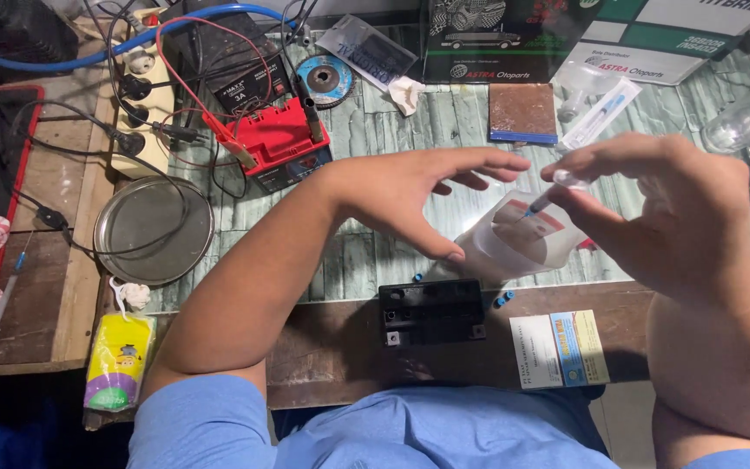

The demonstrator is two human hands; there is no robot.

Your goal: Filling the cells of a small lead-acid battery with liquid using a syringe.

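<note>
My left hand (427,195) curls around the side of a translucent plastic bottle (514,247) that stands on the glass-topped bench, thumb against its near side. A clear syringe (553,189) with a blue tip is pinched in my right hand (661,208), its point angled down toward the bottle. In front of the bottle, near the bench edge, sits a small black battery (431,311) with small blue caps (503,300) lying beside it.
A red-topped battery (279,139) with clip leads, a charger box (227,61) and a power strip (145,104) sit at the back left. A round metal lid (154,230), a grinding disc (325,80), a wrapped syringe (601,113), a small card box (559,349) and a yellow tissue pack (119,360) lie around.
</note>
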